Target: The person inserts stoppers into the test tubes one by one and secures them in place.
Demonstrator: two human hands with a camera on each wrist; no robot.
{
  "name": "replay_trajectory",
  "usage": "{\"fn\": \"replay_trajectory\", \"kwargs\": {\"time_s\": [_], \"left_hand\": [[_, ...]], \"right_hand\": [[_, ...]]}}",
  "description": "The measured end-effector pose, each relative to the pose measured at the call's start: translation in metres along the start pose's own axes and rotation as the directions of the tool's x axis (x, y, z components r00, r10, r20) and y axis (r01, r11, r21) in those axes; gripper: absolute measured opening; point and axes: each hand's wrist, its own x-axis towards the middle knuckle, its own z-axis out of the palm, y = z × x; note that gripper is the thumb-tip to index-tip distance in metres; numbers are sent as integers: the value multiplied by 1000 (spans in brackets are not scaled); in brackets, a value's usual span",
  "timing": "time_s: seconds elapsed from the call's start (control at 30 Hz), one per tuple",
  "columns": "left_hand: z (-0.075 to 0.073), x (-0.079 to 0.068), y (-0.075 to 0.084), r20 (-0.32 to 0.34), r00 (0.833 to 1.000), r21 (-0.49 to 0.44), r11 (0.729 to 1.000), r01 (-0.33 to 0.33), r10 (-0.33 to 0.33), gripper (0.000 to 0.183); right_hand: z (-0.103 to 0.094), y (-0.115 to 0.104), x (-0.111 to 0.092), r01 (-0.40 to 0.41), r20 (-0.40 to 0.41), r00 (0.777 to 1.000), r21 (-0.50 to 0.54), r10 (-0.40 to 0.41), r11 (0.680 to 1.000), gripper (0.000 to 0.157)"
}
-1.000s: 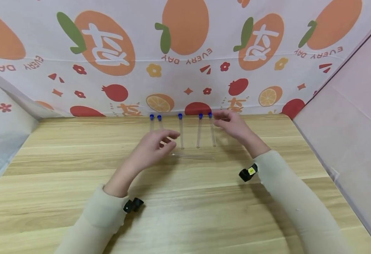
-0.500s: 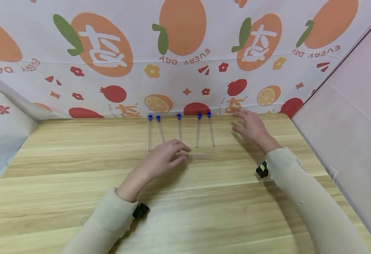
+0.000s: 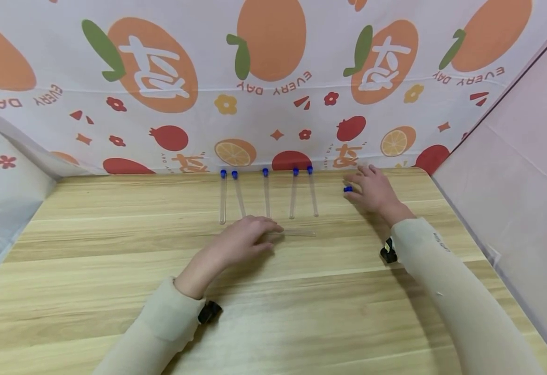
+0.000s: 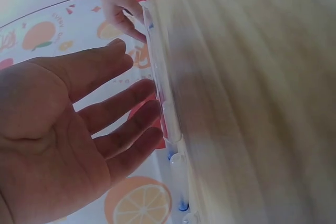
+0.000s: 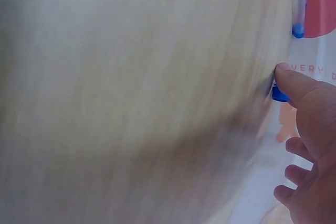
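My right hand (image 3: 371,190) is at the back right of the table, pinching a small blue cap (image 3: 348,189) between thumb and forefinger. In the right wrist view the thumb partly covers this cap (image 5: 280,94). Palm down with loose fingers, my left hand (image 3: 242,242) is over the left end of an uncapped clear test tube (image 3: 301,233) lying crosswise. The left wrist view shows the left hand's fingers (image 4: 123,114) spread and holding nothing. Behind it several blue-capped test tubes (image 3: 293,195) lie in a row, caps toward the wall.
A wood-grain table (image 3: 301,312) spans the view. A fruit-printed cloth (image 3: 273,114) hangs along its back edge, and pale cloth walls (image 3: 521,172) stand at the sides. Both wrists carry small black cameras (image 3: 210,312).
My right hand has moved right, away from the capped tubes, and a blue cap now shows in its fingers. My left hand has shifted right and nearer me, over the crosswise tube.
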Motion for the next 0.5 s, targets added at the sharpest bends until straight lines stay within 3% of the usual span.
{"fn": "replay_trajectory", "kwargs": {"time_s": [0.33,0.5], "left_hand": [[0,1,-1,15,1000,7,1000,-8,8,33],[2,0,-3,50,997,-26,997,66,-65,35]], "right_hand": [[6,6,0,-2,11,1000,28,2,1000,44],[9,5,0,-12,8,1000,68,11,998,42]]}}
